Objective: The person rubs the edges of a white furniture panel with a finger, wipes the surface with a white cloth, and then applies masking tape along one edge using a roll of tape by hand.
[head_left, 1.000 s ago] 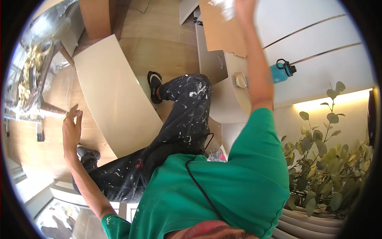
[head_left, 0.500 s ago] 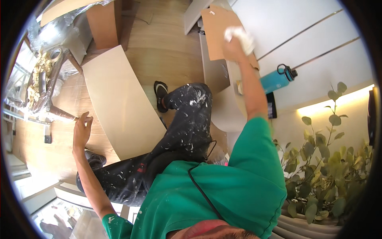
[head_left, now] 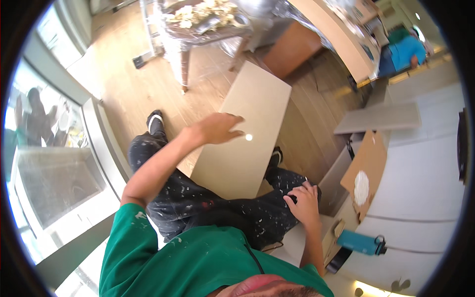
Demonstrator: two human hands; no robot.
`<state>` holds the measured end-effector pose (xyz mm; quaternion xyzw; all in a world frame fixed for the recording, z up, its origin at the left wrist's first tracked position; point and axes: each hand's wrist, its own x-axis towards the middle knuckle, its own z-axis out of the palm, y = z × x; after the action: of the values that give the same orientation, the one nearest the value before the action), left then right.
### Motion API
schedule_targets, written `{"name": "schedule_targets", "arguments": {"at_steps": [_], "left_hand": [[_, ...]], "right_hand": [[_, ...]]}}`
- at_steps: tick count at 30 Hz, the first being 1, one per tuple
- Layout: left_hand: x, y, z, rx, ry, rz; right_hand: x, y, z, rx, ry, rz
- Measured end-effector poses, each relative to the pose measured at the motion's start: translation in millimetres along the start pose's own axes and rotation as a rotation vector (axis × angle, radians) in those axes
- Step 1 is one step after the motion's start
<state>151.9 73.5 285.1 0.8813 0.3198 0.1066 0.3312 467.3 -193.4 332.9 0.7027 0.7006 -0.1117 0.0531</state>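
Note:
My left hand [head_left: 217, 128] reaches over a long pale beige panel [head_left: 257, 104] lying at a slant in front of me. Its fingers are stretched out and apart. Just beyond the fingertips shows a small bright white round spot [head_left: 249, 137]; whether it is an object or light I cannot tell. My right hand [head_left: 304, 202] rests on my right knee, fingers loosely bent and spread, with nothing plainly held. To its right, a crumpled white cloth [head_left: 361, 188] lies on a piece of brown cardboard [head_left: 373, 156].
A teal bottle [head_left: 360, 242] lies beside the cardboard. A plastic-wrapped chair [head_left: 185, 49] with dried pale pieces and a tape roll [head_left: 241, 20] on its seat stands ahead. A glass door [head_left: 59, 173] is at left. At far right, a person in blue [head_left: 408, 52] bends over.
My view has swung left. My right hand has let go of the white cloth and come down to my knee. My left hand has moved from beside the chair leg to over the panel.

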Motion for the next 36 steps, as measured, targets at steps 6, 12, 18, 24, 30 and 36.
{"name": "schedule_targets", "arguments": {"at_steps": [6,12,18,24,30,36], "left_hand": [[-14,-3,15,0.185,0.03,-0.112],[-31,-2,16,0.081,-0.022,-0.056],[-45,-4,5,0.162,0.012,-0.177],[-45,6,12,0.121,-0.017,-0.119],[-36,-2,14,0.112,0.013,-0.133],[-17,-25,10,0.117,0.077,-0.195]], "right_hand": [[196,-46,-51,0.347,0.067,-0.343],[505,-86,-19,0.486,0.292,-0.346],[680,-158,-30,0.171,0.677,-0.146],[716,-167,-36,0.059,0.6,-0.036],[678,-137,-52,0.272,0.744,-0.067],[519,-76,-41,1.161,0.285,-0.134]]}}
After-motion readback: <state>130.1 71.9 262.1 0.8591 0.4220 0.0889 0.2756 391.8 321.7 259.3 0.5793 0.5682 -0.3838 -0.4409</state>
